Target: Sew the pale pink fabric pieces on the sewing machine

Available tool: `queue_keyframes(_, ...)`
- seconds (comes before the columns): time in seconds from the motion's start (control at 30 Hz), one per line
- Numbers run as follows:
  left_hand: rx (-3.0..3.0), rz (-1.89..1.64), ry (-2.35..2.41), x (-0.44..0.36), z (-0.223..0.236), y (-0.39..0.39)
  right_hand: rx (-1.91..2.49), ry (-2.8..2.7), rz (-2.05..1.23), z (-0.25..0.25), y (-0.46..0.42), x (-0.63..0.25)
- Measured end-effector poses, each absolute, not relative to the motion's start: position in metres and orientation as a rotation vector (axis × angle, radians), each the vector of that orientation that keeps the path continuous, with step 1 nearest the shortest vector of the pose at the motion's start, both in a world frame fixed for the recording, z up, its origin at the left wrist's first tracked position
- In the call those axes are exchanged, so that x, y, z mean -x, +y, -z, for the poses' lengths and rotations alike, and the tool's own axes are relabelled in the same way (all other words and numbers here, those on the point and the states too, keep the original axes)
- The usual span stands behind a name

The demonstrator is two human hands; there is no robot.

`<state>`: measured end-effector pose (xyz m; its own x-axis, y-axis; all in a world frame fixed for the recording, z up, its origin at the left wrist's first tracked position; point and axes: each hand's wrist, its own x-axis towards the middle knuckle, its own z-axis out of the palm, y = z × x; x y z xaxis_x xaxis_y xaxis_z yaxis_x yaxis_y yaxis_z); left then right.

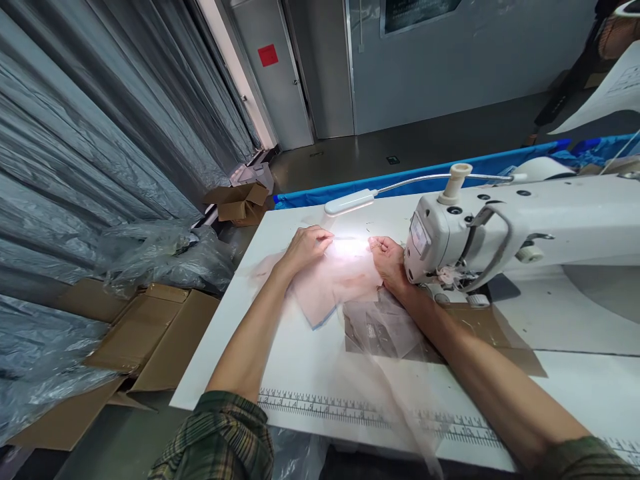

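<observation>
"What's closest?"
"Two plaid sleeves (215,440), then one printed ruler strip (325,408) along the near edge of the smooth white table (295,373)."
"And the cloth?"
"The thin pink cloth (317,290) lies on the table, left of the sewing machine (440,230). It's see-through and softly creased, with one blue-edged corner pointing toward the person. The long axis runs from the hands toward the person, slanting right, with sheer folds trailing over the ruler strip. One piece or several layers? I can't tell."
"How are the hands?"
"Two, well apart from each other. The left hand (307,248) pinches the cloth's far edge between thumb and finger; the right hand (387,260) pinches it too, just beside the machine. Glare blurs the stretch between."
"Farther off?"
"One slim white lamp (350,202) on a bendy metal neck, shining on the cloth. Past the table, blue sheeting (320,195), an open cardboard box (243,200) on the floor, and a grey door (270,93) with one red sign (268,55)."
</observation>
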<state>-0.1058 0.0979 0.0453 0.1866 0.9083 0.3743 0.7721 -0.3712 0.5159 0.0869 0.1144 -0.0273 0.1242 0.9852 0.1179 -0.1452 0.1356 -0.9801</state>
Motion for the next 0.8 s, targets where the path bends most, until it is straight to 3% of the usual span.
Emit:
queue_keyframes(0.2,-2.183,-1.180,1.907,0.087,-0.035,0.098,1.031,-1.112,-1.007,0.028,0.109,-0.084)
queue_keyframes(0.4,-1.329,-1.502,1.403,0.067,-0.027,0.102,1.046,-1.140,-0.891,0.032,0.108,-0.082)
queue_keyframes(0.8,-1.025,-1.536,1.182,0.065,-0.030,0.104,1.099,-1.193,-0.730,0.025,0.104,-0.083)
